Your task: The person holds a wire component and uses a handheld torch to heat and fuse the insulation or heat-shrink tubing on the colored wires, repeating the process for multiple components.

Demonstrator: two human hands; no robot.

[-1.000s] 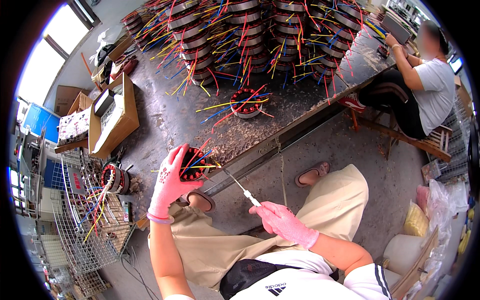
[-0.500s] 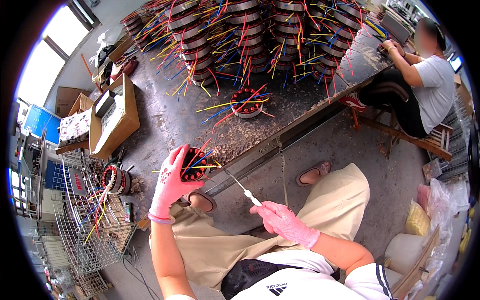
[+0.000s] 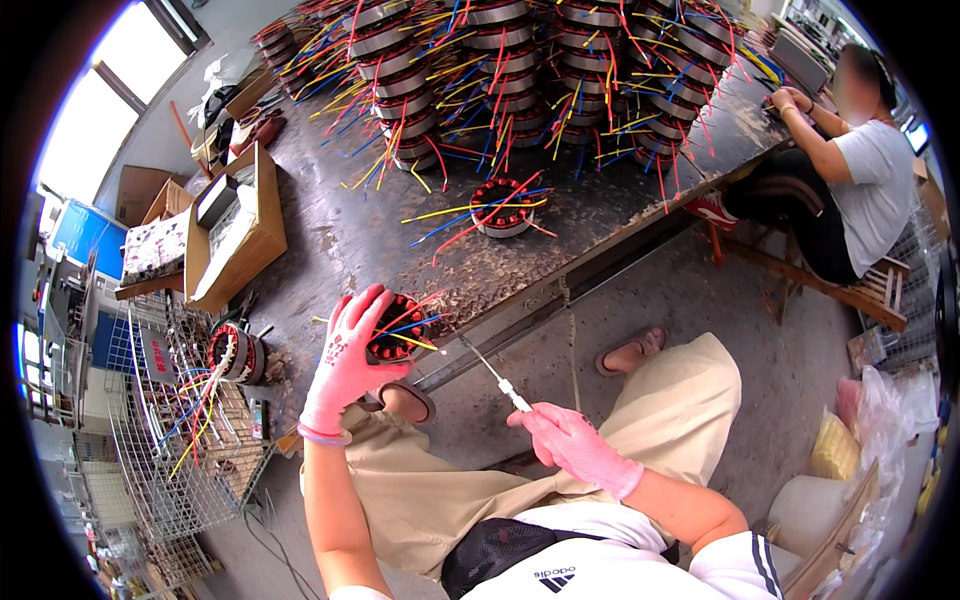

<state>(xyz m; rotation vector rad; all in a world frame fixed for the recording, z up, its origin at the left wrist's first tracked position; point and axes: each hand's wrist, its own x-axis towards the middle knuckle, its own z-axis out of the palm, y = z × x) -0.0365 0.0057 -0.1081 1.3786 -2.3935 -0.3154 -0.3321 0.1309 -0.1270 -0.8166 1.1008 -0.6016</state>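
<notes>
My left hand (image 3: 345, 365), in a pink glove, is closed around a motor stator (image 3: 392, 345) at the near edge of the table. Its dark ring with red inner parts tilts toward me, and red, blue and yellow wires stick out to the right. In my right hand (image 3: 575, 450), gloved in pink too, is a thin metal rod tool with a white handle (image 3: 515, 395). The rod's tip points at the stator but stays a little apart from it. Farther back a second wired stator (image 3: 502, 208) lies on the table.
Tall stacks of wired stators (image 3: 500, 75) fill the back of the table (image 3: 330, 220). A cardboard box (image 3: 240, 230) stands at the left, with another stator (image 3: 235, 352) near a wire rack (image 3: 190, 430). A co-worker (image 3: 850, 180) sits at the far right. Plastic bags (image 3: 885, 415) lie below.
The view has shifted slightly, so the table's contents sit a bit farther right. The held stator and its wires have turned a little. Both hands keep their hold.
</notes>
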